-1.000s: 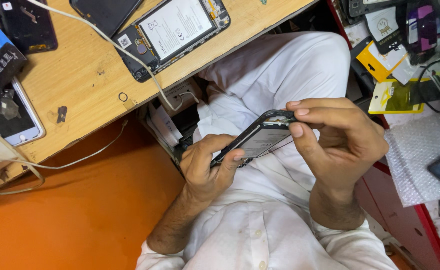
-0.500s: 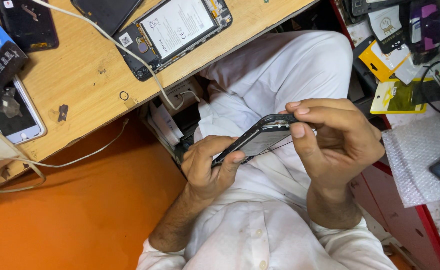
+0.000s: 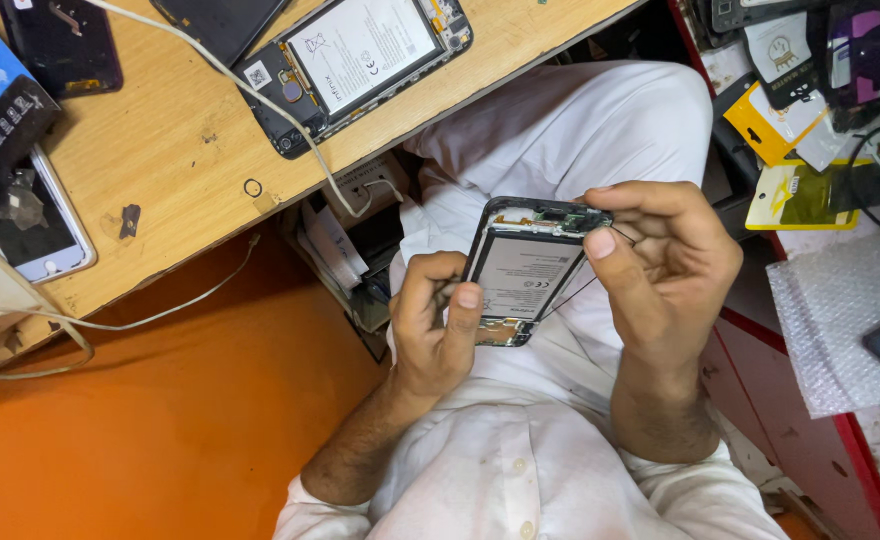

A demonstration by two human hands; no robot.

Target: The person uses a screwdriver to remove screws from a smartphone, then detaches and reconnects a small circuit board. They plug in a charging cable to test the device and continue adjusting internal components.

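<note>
The long pale wooden workbench [image 3: 190,150] ran across the upper left, and everything else sat in relation to it. Off the bench's right end lay a sheet of clear bubble wrap [image 3: 840,320], and above that two flat yellow-and-clear plastic packets [image 3: 805,190] among other small packages. On the bench itself lay an opened black phone with a white battery label [image 3: 360,60], a white cable [image 3: 250,100] crossing it, and at the bench's left edge a dark blue rectangular box [image 3: 5,115] above a white-rimmed phone [image 3: 45,225].

Below the bench's front edge, over the lap in white cloth, the opened dark-framed phone with a pale grey battery [image 3: 525,275] was held. Its long axis ran steeply, the top end tilted up and slightly right, away from the bench, open back facing the camera.

The left hand [image 3: 435,330] gripped the phone's lower left side, thumb pressed along the edge. The right hand [image 3: 660,265] pinched the top right corner between thumb and fingers; a thin dark strand, perhaps a wire, trailed from there.
</note>
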